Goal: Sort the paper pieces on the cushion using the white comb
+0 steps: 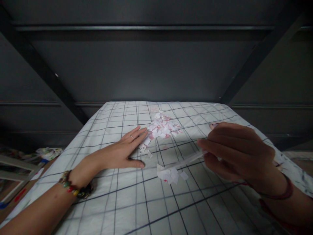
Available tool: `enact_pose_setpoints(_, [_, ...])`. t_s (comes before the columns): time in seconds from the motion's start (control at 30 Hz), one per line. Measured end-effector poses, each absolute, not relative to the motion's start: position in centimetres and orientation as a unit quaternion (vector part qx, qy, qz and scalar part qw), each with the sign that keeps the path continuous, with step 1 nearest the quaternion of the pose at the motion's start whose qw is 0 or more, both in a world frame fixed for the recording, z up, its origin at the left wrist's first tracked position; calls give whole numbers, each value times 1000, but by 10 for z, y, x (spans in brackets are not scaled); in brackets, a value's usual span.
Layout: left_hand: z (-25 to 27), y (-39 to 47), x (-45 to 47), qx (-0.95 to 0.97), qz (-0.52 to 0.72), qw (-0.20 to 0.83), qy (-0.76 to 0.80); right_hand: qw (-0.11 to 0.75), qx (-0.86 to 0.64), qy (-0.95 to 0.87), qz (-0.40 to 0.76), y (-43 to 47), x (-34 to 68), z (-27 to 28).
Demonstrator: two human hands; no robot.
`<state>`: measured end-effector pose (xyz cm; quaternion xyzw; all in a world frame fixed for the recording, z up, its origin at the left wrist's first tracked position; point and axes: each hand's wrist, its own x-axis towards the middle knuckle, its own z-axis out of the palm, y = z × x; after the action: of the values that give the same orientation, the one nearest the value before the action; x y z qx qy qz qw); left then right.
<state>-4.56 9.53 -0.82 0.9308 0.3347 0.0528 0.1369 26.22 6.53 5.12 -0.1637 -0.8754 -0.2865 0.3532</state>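
My left hand (130, 145) lies flat on the checked cloth, fingers spread, its fingertips against the edge of a heap of small white and pink paper scraps (161, 125). A ring and a beaded bracelet show on that side. Between the closed fingers of my right hand (232, 151) is a thin translucent stick (189, 160), slightly smeared. It slants down to the left, and its far end meets a smaller cluster of paper scraps (171, 175). Whether any scraps cling to it I cannot tell.
A white cloth with dark grid lines (117, 202) covers the table. Dark panels (146, 68) rise behind its far edge. A pinkish-rimmed object (213, 125) is partly hidden behind my right hand. Down on the left are a pale frame (17, 176) and a crumpled bag (49, 152).
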Motion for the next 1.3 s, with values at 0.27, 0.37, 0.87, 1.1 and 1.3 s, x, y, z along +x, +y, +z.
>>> enact_pose_setpoints(0.27, [-8, 96, -46, 933, 53, 131, 330, 347, -167, -881, -276, 63, 261, 51])
enact_pose_setpoints(0.37, [-8, 96, -46, 933, 50, 135, 329, 349, -161, -886, -260, 63, 260, 52])
enact_pose_setpoints(0.87, [-10, 95, -47, 931, 52, 133, 335, 371, -175, -867, -282, 72, 262, 48])
enact_pose_setpoints(1.1, [-9, 96, -46, 933, 52, 134, 329, 366, -174, -874, -267, 68, 262, 51])
enact_pose_setpoints(1.3, [-10, 96, -46, 935, 50, 119, 331, 359, -176, -869, -291, 69, 259, 48])
